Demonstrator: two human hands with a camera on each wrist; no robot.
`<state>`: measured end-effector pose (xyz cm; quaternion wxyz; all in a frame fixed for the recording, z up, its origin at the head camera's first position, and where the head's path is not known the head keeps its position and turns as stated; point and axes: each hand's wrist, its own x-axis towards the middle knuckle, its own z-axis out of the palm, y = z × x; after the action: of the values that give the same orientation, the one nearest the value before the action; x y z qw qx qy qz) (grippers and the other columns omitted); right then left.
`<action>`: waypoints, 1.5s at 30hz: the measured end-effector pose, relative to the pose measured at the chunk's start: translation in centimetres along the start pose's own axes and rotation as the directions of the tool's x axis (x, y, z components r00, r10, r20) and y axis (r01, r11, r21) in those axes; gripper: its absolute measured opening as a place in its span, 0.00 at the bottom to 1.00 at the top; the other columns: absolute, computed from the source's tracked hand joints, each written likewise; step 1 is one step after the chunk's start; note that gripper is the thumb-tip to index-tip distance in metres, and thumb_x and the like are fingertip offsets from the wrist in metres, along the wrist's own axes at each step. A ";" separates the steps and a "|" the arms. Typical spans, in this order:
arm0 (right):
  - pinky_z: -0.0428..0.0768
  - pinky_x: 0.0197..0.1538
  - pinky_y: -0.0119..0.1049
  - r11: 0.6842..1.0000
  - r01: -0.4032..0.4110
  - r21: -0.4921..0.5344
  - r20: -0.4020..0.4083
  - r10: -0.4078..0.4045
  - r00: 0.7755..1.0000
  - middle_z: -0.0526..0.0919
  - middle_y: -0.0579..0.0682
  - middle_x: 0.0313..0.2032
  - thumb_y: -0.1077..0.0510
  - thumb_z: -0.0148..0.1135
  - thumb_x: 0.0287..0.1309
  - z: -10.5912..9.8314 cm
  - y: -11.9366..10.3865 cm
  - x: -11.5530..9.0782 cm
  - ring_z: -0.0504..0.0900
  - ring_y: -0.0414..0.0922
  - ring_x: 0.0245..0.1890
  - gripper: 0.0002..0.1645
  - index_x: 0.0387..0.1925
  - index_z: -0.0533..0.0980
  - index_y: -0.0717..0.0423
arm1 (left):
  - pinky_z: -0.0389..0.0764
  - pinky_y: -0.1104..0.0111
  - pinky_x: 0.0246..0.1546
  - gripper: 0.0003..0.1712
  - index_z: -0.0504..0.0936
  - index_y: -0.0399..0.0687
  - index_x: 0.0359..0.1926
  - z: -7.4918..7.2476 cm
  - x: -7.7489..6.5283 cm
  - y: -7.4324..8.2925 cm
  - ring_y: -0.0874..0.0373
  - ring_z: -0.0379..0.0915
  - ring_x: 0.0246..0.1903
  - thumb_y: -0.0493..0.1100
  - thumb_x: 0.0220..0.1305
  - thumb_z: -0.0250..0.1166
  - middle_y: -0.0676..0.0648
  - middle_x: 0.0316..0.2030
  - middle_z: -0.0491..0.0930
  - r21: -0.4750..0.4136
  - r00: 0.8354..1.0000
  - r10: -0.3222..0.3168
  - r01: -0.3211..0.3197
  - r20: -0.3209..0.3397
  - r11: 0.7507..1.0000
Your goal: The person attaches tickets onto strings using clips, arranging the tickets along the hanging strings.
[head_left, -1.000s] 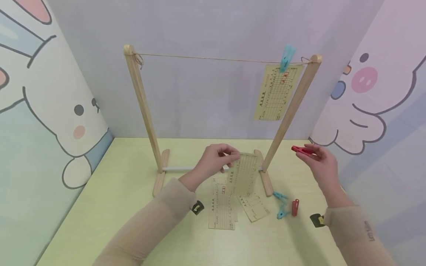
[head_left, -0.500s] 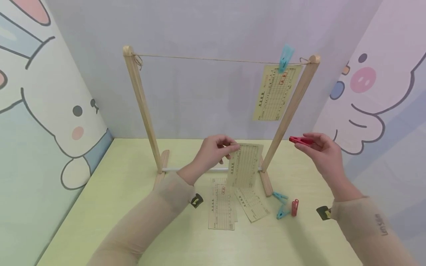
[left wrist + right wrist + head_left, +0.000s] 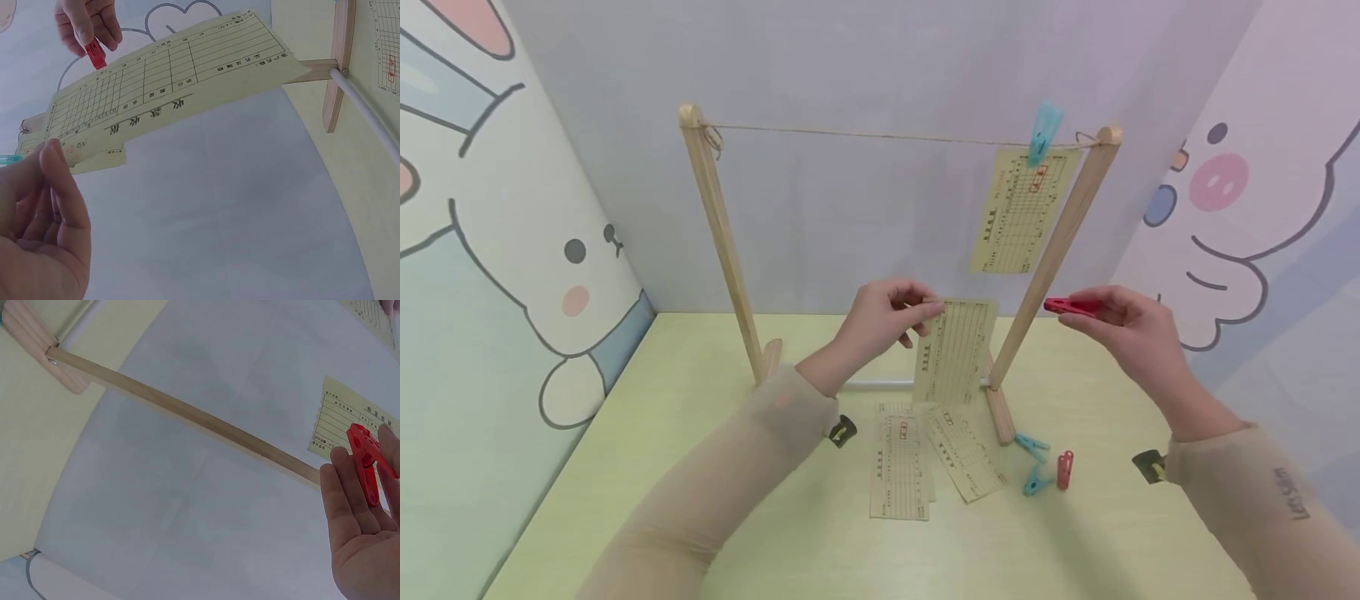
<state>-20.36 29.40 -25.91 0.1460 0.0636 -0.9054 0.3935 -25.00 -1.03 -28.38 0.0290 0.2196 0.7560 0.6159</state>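
Observation:
My left hand [image 3: 887,321] pinches the upper left corner of a printed receipt slip [image 3: 957,354], which hangs upright below the string and in front of the rack. In the left wrist view the slip [image 3: 169,75] stretches away from the thumb. To the right of the rack's right post, my right hand [image 3: 1131,329] holds a red clothespin [image 3: 1072,307] between thumb and fingers. The right wrist view shows that red clothespin [image 3: 364,459] closely. Another receipt slip [image 3: 1024,208] hangs from the string [image 3: 865,133] at the right end, clipped by a blue clothespin [image 3: 1043,135].
A wooden rack [image 3: 718,233] carries the string between two posts. Several receipt slips [image 3: 901,475] lie on the pale yellow table [image 3: 820,550], one slip [image 3: 966,458] askew. Two blue clothespins [image 3: 1036,481] and a red clothespin [image 3: 1064,469] lie right of them.
My left hand has raised the slip from just above the table papers. The right hand has risen too, bringing the red clothespin slightly left toward the right post.

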 end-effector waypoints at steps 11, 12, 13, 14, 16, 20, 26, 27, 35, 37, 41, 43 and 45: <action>0.77 0.35 0.19 0.997 0.025 -0.078 0.038 -0.023 0.999 0.80 0.29 0.33 0.48 0.66 0.52 -1.3 -2.4 0.5 0.80 0.29 0.31 0.23 0.49 0.76 0.51 | 0.82 0.63 0.26 0.07 0.83 0.48 0.35 -1.4 1.0 2.3 0.53 0.78 0.28 0.45 0.57 0.67 0.45 0.26 0.81 0.003 1.000 0.015 -0.015 -0.004 1.000; 0.77 0.35 0.20 0.996 0.033 -0.088 0.039 -0.029 0.999 0.80 0.30 0.33 0.48 0.66 0.52 -1.4 -2.6 0.6 0.80 0.29 0.31 0.23 0.49 0.76 0.51 | 0.82 0.63 0.26 0.07 0.83 0.48 0.35 -1.6 1.1 2.6 0.53 0.78 0.28 0.45 0.57 0.66 0.45 0.26 0.81 0.011 1.000 0.018 -0.018 -0.005 1.000; 0.77 0.34 0.20 0.995 0.039 -0.094 0.041 -0.036 0.999 0.81 0.30 0.33 0.48 0.66 0.52 -1.6 -2.8 0.7 0.80 0.29 0.31 0.23 0.49 0.76 0.51 | 0.82 0.63 0.26 0.07 0.83 0.48 0.35 -1.7 1.2 2.8 0.53 0.78 0.28 0.44 0.58 0.66 0.45 0.26 0.80 0.019 1.000 0.024 -0.023 -0.006 1.000; 0.77 0.34 0.20 0.994 0.046 -0.099 0.042 -0.042 0.998 0.81 0.31 0.33 0.48 0.66 0.52 -1.7 -3.0 0.8 0.80 0.29 0.31 0.22 0.48 0.76 0.51 | 0.82 0.63 0.26 0.06 0.83 0.48 0.35 -1.9 1.3 3.1 0.53 0.78 0.28 0.44 0.58 0.66 0.45 0.26 0.80 0.026 1.000 0.029 -0.029 -0.007 0.999; 0.77 0.34 0.20 0.992 0.061 -0.111 0.043 -0.057 0.997 0.81 0.33 0.33 0.48 0.66 0.52 -1.9 -3.4 1.0 0.80 0.29 0.31 0.22 0.47 0.76 0.52 | 0.82 0.62 0.25 0.05 0.83 0.49 0.35 -2.1 1.6 3.6 0.53 0.78 0.28 0.44 0.58 0.66 0.45 0.26 0.80 0.045 0.999 0.047 -0.047 -0.010 0.998; 0.75 0.35 0.17 0.986 0.096 -0.134 0.044 -0.091 0.995 0.84 0.42 0.36 0.49 0.67 0.52 -2.3 -4.3 1.4 0.80 0.27 0.31 0.21 0.46 0.76 0.53 | 0.82 0.62 0.24 0.04 0.82 0.50 0.35 -2.7 2.0 4.4 0.53 0.77 0.28 0.44 0.58 0.66 0.45 0.26 0.80 0.077 0.997 0.081 -0.079 -0.019 0.994; 0.72 0.36 0.14 0.971 0.144 -0.191 0.053 -0.137 0.989 0.83 0.57 0.42 0.51 0.67 0.52 -3.0 -5.7 1.9 0.77 0.21 0.32 0.21 0.47 0.75 0.54 | 0.82 0.62 0.25 0.04 0.82 0.51 0.36 -3.5 2.4 5.3 0.55 0.77 0.27 0.43 0.60 0.64 0.48 0.27 0.81 0.139 0.994 0.104 -0.097 -0.041 0.985; 0.72 0.36 0.14 0.970 0.145 -0.197 0.054 -0.137 0.989 0.83 0.57 0.42 0.51 0.67 0.52 -3.2 -5.9 1.9 0.77 0.21 0.32 0.21 0.47 0.75 0.54 | 0.82 0.62 0.24 0.04 0.82 0.51 0.36 -3.6 2.4 5.5 0.55 0.77 0.27 0.43 0.60 0.64 0.48 0.27 0.81 0.151 0.993 0.109 -0.101 -0.043 0.983; 0.70 0.39 0.13 0.968 0.160 -0.194 0.053 -0.153 0.987 0.85 0.39 0.36 0.53 0.66 0.52 -5.0 -7.8 2.9 0.79 0.23 0.33 0.19 0.45 0.76 0.56 | 0.82 0.62 0.24 0.05 0.82 0.50 0.38 -4.2 3.3 7.4 0.57 0.78 0.28 0.43 0.61 0.63 0.50 0.28 0.81 0.214 0.985 0.158 -0.141 -0.064 0.967; 0.70 0.39 0.13 0.964 0.165 -0.208 0.051 -0.158 0.986 0.84 0.37 0.35 0.52 0.66 0.53 -5.3 -8.3 3.2 0.79 0.23 0.33 0.18 0.44 0.76 0.56 | 0.81 0.62 0.24 0.05 0.82 0.50 0.38 -4.4 3.6 7.9 0.58 0.78 0.27 0.43 0.61 0.63 0.50 0.28 0.81 0.219 0.983 0.168 -0.149 -0.073 0.964; 0.69 0.40 0.11 0.956 0.185 -0.226 0.029 -0.184 0.983 0.85 0.43 0.36 0.53 0.66 0.53 -5.8 -9.3 3.7 0.78 0.21 0.33 0.18 0.43 0.77 0.58 | 0.81 0.64 0.23 0.06 0.82 0.50 0.39 -4.7 4.1 8.7 0.57 0.78 0.28 0.44 0.61 0.63 0.49 0.28 0.81 0.231 0.980 0.175 -0.150 -0.094 0.961; 0.68 0.41 0.11 0.941 0.216 -0.260 0.002 -0.223 0.975 0.86 0.51 0.38 0.54 0.66 0.53 -6.0 -9.8 4.0 0.76 0.18 0.32 0.18 0.43 0.78 0.60 | 0.81 0.64 0.23 0.07 0.82 0.50 0.39 -4.8 4.3 9.0 0.57 0.78 0.28 0.44 0.61 0.63 0.49 0.29 0.81 0.238 0.979 0.173 -0.144 -0.106 0.960; 0.65 0.42 0.13 0.922 0.238 -0.305 -0.020 -0.256 0.966 0.84 0.59 0.40 0.54 0.67 0.52 -6.2 -10.2 4.2 0.73 0.15 0.32 0.19 0.43 0.79 0.60 | 0.81 0.64 0.24 0.07 0.82 0.50 0.40 -4.9 4.5 9.3 0.57 0.78 0.28 0.44 0.62 0.62 0.49 0.30 0.81 0.247 0.978 0.176 -0.144 -0.113 0.958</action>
<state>-20.70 26.94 -13.51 0.2292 0.1427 -0.9346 0.2317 -27.87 -2.53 -17.39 -0.0981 0.2403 0.8042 0.5348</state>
